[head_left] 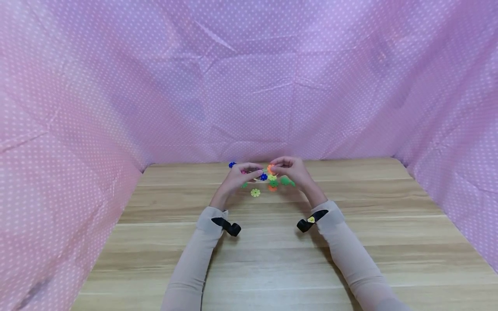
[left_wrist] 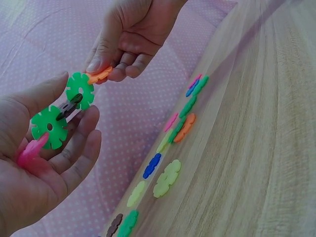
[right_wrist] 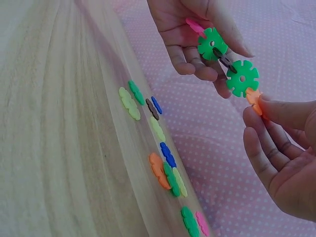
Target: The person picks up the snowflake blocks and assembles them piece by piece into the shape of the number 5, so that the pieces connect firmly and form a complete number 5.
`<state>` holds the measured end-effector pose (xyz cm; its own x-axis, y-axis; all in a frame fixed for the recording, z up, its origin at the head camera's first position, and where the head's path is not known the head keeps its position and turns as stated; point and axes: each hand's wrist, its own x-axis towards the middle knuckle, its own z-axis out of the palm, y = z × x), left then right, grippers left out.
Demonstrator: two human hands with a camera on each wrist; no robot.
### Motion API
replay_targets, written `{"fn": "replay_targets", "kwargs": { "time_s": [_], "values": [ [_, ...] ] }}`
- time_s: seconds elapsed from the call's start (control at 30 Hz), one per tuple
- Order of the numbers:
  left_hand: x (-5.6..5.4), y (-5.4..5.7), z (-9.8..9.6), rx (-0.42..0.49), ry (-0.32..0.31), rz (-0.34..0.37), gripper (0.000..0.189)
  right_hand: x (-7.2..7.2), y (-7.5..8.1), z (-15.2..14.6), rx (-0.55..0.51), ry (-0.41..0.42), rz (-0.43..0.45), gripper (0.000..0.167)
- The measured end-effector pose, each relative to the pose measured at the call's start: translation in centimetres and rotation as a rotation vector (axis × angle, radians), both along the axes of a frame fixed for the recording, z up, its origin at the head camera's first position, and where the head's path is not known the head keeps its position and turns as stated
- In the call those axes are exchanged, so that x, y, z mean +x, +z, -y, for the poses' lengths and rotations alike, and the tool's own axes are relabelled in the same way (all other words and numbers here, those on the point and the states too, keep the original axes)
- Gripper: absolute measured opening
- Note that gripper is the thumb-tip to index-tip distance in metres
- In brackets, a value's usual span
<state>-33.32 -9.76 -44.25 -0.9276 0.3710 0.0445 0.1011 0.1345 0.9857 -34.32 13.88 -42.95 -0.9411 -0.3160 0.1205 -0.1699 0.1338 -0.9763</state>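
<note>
A short chain of slotted flower-shaped plastic discs hangs between my two hands above the table. It runs from a pink disc (left_wrist: 32, 149) through a green disc (left_wrist: 41, 129), a dark brown disc (right_wrist: 224, 60) and a second green disc (right_wrist: 236, 81) to an orange disc (right_wrist: 254, 100). My left hand (head_left: 238, 175) holds the pink and green end, thumb on one side and curled fingers on the other. With thumb and fingertips, my right hand (head_left: 294, 170) pinches the orange disc, which touches the edge of the second green one.
Loose discs lie near the far edge of the wooden table (head_left: 256, 259), below the hands: a pale yellow disc (head_left: 255, 192), a blue disc (right_wrist: 168, 154), an orange disc (right_wrist: 158, 170), a brown disc (left_wrist: 114, 225) and several others. Behind stands a pink dotted cloth (head_left: 249, 99).
</note>
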Motion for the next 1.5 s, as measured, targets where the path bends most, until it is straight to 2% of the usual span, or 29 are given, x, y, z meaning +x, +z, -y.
{"fn": "replay_targets", "kwargs": {
  "time_s": [0.2,0.4,0.53,0.77,1.17,1.5],
  "values": [
    [0.3,0.1,0.2,0.000,0.015,-0.017,0.031,0.0,-0.3,0.2,-0.021,-0.004,0.010,0.029],
    [0.4,0.2,0.1,-0.019,0.062,-0.052,0.028,0.0,-0.6,0.8,-0.076,-0.036,-0.019,0.029],
    [0.4,0.2,0.2,-0.021,0.085,-0.050,0.026,0.2,-0.7,1.2,-0.116,-0.050,-0.040,0.028],
    [0.5,0.4,0.2,-0.018,0.080,-0.061,0.024,0.5,-0.7,1.4,-0.121,-0.049,-0.062,0.026],
    [0.8,1.1,0.1,-0.055,0.083,-0.039,0.026,0.5,-0.4,0.7,-0.075,-0.011,-0.075,0.024],
    [0.9,1.5,0.1,-0.047,0.104,-0.052,0.025,0.5,-0.3,1.0,-0.111,-0.018,-0.093,0.025]
  ]
}}
